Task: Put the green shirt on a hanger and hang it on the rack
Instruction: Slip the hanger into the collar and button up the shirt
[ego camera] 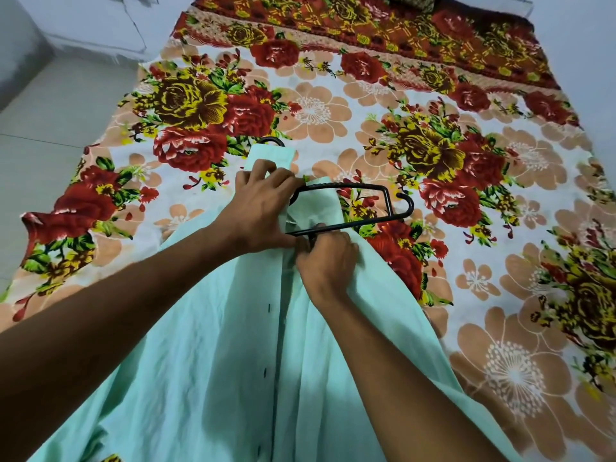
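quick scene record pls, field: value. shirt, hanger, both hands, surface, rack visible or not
shirt: pale green shirt, spread on the bed, front placket up
hanger: black hanger, partly inside the shirt's top, right end sticking out, hook showing above the collar
left hand: left hand grips cloth near the collar
right hand: right hand pinches the shirt's edge at the hanger's lower bar
surface: floral bedsheet
rack: not in view

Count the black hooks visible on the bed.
2: one hook on the right end of the black hanger inside the green shirt; one hook peeking above the shirt's far edge. Others may be hidden.
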`<move>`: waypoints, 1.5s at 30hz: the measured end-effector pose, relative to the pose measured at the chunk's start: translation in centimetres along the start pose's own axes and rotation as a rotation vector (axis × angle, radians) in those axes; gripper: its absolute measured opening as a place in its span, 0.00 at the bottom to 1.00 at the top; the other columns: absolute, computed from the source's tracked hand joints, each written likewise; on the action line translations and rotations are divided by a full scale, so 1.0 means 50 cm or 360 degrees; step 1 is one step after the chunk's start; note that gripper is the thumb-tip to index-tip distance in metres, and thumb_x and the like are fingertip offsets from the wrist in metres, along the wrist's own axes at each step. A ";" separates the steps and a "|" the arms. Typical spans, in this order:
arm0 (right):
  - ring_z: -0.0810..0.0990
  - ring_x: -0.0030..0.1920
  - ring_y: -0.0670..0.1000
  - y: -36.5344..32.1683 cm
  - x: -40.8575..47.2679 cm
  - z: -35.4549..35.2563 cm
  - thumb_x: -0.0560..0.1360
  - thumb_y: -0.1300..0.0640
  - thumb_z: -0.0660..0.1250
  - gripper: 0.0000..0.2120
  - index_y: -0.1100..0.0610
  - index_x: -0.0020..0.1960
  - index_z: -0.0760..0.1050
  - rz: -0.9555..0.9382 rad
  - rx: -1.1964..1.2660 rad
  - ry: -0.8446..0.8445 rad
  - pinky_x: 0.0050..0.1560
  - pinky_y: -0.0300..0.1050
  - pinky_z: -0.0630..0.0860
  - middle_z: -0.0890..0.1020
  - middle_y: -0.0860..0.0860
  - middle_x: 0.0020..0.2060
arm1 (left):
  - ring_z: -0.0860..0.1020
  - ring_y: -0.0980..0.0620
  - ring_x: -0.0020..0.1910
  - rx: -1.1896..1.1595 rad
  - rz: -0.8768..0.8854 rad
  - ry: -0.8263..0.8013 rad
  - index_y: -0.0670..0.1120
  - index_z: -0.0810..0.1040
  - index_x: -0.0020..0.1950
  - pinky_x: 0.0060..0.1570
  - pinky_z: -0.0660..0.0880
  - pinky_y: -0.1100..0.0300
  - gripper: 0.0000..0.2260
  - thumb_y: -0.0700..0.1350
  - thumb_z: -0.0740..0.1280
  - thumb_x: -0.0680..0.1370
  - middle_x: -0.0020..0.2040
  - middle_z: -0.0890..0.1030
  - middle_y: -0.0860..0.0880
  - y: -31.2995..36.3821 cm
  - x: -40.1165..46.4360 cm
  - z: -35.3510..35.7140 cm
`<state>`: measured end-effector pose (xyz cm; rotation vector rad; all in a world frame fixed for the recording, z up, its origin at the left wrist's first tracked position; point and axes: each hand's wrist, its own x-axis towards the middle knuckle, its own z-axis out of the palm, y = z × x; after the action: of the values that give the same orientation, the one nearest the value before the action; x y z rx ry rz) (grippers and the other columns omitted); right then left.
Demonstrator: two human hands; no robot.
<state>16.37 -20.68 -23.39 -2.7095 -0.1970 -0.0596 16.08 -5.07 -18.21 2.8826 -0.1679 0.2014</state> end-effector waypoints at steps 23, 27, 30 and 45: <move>0.74 0.34 0.34 0.100 0.061 -0.189 0.81 0.56 0.68 0.11 0.62 0.52 0.86 0.0323 0.1202 0.0193 0.40 0.27 0.71 0.84 0.45 0.37 | 0.64 0.41 0.68 0.0105 0.0132 -0.0233 0.47 0.71 0.75 0.60 0.63 0.44 0.45 0.67 0.76 0.64 0.69 0.74 0.47 -0.013 -0.029 0.041; 0.67 0.28 0.46 0.009 0.058 -0.133 0.80 0.55 0.69 0.18 0.65 0.35 0.76 -0.0066 0.0885 -0.0108 0.33 0.44 0.64 0.74 0.57 0.25 | 0.67 0.40 0.64 0.0160 0.0209 -0.0242 0.47 0.76 0.68 0.56 0.66 0.45 0.41 0.71 0.68 0.63 0.63 0.77 0.47 0.005 -0.020 0.055; 0.83 0.38 0.54 -0.024 0.068 -0.090 0.81 0.60 0.66 0.09 0.65 0.51 0.82 0.0032 0.0942 -0.0460 0.44 0.52 0.82 0.84 0.62 0.40 | 0.67 0.37 0.65 0.0155 0.0133 -0.0218 0.42 0.76 0.66 0.56 0.68 0.43 0.35 0.58 0.76 0.65 0.64 0.76 0.42 0.004 -0.012 0.060; 0.78 0.58 0.58 0.040 -0.327 -0.089 0.73 0.69 0.65 0.14 0.63 0.57 0.82 -0.0678 0.0435 -0.0230 0.64 0.44 0.72 0.83 0.56 0.54 | 0.78 0.43 0.48 -0.0760 -0.0588 0.0263 0.42 0.81 0.52 0.46 0.72 0.55 0.06 0.36 0.71 0.75 0.46 0.81 0.44 0.204 -0.419 0.054</move>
<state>0.41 -26.44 -21.32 -2.3575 -0.7645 0.0372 -5.51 -13.52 -21.57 2.3541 0.3051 0.2830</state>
